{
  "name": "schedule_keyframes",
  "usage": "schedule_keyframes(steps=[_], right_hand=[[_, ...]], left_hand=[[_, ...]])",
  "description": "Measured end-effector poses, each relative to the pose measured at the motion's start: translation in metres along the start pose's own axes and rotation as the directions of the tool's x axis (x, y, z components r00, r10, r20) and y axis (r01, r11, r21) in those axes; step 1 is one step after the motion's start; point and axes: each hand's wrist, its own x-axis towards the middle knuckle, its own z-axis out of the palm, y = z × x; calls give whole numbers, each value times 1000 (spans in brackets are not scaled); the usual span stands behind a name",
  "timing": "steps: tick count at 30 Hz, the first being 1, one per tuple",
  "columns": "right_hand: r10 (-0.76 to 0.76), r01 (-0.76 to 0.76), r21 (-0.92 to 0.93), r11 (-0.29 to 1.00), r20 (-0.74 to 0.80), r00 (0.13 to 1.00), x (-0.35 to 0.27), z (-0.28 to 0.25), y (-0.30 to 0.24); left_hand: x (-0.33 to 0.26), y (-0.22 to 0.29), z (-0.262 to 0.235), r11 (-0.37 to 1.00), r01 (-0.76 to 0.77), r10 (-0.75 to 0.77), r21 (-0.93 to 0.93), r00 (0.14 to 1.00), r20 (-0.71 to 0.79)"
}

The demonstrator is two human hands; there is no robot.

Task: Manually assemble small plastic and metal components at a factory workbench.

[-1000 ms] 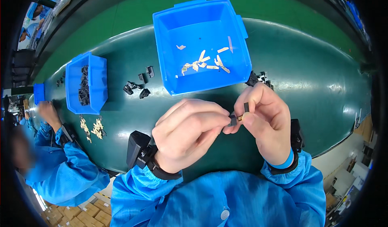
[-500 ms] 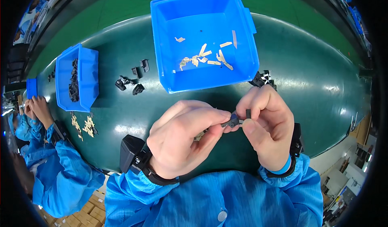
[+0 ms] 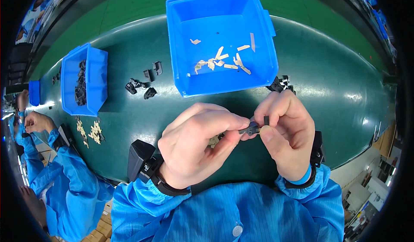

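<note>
In front of the large bin, my left hand [image 3: 196, 145] is closed, thumb and fingertips pinching a small black plastic part [image 3: 252, 130]. My right hand [image 3: 288, 134] meets it from the other side, also closed. A small dark strip-like piece [image 3: 266, 121] stands up between its thumb and forefinger; whether it belongs to the same part I cannot tell. Pale bits [image 3: 213, 141] show in the gap beneath my left fingers, mostly hidden. Just beyond the hands sits a blue plastic bin [image 3: 224, 89] with scattered cream-coloured strips inside.
Loose black plastic parts [image 3: 149, 93] lie left of the bin, and more black parts [image 3: 282, 84] by its right corner. A smaller blue bin [image 3: 95, 80] holds black parts. Pale strips [image 3: 95, 133] lie near it. At far left, a co-worker's hand [image 3: 39, 122] reaches over the green table [image 3: 327, 104].
My hands keep nearly the same pinch, with the black part turned slightly. The view has shifted a little. At far left, the co-worker's hands have moved apart.
</note>
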Motion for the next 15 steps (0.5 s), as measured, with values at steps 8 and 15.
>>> schedule_keyframes(steps=[8,15], right_hand=[[15,-15,-3,1000,7,1000,0,0,1],[18,-18,-18,1000,6,1000,0,0,-1]], left_hand=[[0,1,-1,1000,17,-17,0,1000,2],[0,0,-1,1000,4,-4,8,1000,7]])
